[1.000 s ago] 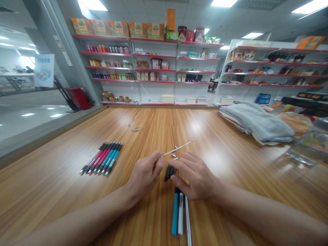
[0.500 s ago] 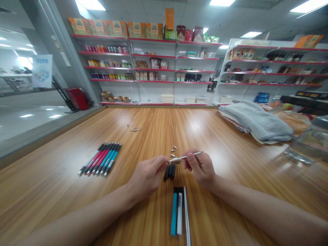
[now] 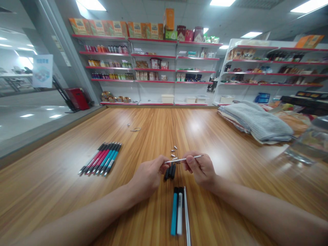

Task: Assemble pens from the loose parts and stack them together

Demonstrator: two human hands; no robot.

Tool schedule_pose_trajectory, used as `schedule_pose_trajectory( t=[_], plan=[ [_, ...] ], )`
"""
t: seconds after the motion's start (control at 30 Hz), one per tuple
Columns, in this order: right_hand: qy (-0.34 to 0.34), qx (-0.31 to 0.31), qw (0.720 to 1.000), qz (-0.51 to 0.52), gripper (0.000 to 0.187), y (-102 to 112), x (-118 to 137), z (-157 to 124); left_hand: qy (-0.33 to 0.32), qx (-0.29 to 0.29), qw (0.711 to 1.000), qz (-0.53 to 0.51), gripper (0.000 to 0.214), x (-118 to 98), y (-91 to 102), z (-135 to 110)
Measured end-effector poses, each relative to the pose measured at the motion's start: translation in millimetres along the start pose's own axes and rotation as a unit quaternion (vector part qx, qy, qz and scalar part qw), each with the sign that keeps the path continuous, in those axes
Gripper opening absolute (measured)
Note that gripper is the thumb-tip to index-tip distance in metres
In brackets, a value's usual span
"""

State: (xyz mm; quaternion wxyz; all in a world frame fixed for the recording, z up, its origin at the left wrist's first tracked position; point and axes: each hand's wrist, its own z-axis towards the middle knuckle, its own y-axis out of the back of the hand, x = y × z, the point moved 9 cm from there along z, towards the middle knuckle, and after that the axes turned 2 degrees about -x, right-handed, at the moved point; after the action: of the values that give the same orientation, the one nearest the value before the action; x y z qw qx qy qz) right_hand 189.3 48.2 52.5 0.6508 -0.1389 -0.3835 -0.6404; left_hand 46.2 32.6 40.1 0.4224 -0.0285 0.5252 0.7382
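Observation:
A thin white pen refill (image 3: 182,160) is stretched between my two hands, almost level. My left hand (image 3: 148,174) pinches its left end, and my right hand (image 3: 201,167) grips it near its dark-tipped right end. Just below the refill lie several short black pen grips (image 3: 170,172). Small silver metal pen tips (image 3: 173,151) lie scattered beyond it. Closer to me are a teal pen barrel (image 3: 174,213) and a white pen barrel (image 3: 179,213), both with black ends, with more white refills (image 3: 187,215) along their right side.
A row of assembled pens (image 3: 101,159) in several colours lies on the wooden table (image 3: 64,205) at left. A small ring-like loop (image 3: 135,129) lies farther back. Folded cloths (image 3: 258,121) and a clear container (image 3: 307,143) stand at right. Stocked shelves (image 3: 153,56) rise behind the table.
The refill has tilted closer to level, its right end dropping slightly and its left end shifting a little left. Both hands keep hold of it.

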Motion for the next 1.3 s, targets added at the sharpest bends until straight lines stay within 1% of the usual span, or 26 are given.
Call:
schedule_pose_trajectory(
  t=[0.23, 0.37, 0.47, 0.77, 0.9, 1.0, 1.13, 1.23, 1.3],
  plan=[
    [0.000, 0.008, 1.000, -0.027, 0.029, 0, 3, 1, -0.001, 0.006, 1.000, -0.014, 0.015, 0, -1.2, 0],
    [0.014, 0.005, 0.999, -0.044, 0.030, 1, 6, 2, -0.006, 0.017, 1.000, 0.003, 0.016, 0, -3.2, -1],
    [0.018, 0.013, 0.998, -0.057, 0.029, 0, 7, 2, -0.011, 0.030, 0.999, 0.013, 0.018, 1, -7.0, -2],
    [0.019, 0.040, 0.998, -0.042, 0.032, -5, 8, 3, -0.029, 0.052, 0.998, 0.018, 0.018, -8, -8.4, -3],
    [0.039, 0.046, 0.997, -0.041, 0.030, -5, 10, 2, -0.039, 0.057, 0.997, 0.033, 0.020, -9, -8.7, -3],
    [0.055, 0.052, 0.996, -0.050, 0.027, -7, 12, 2, -0.027, 0.058, 0.998, 0.028, 0.018, -7, -9.8, -3],
    [0.093, 0.088, 0.989, -0.075, 0.022, -16, 17, 1, -0.016, 0.053, 0.998, 0.002, 0.016, -5, -12.1, -5],
    [0.119, 0.114, 0.981, -0.100, 0.021, -23, 20, 0, -0.042, 0.049, 0.998, 0.003, 0.012, -11, -12.6, -6],
    [0.129, 0.128, 0.976, -0.118, 0.021, -26, 22, -1, -0.073, 0.051, 0.996, 0.007, 0.014, -17, -11.4, -6]
  ],
)
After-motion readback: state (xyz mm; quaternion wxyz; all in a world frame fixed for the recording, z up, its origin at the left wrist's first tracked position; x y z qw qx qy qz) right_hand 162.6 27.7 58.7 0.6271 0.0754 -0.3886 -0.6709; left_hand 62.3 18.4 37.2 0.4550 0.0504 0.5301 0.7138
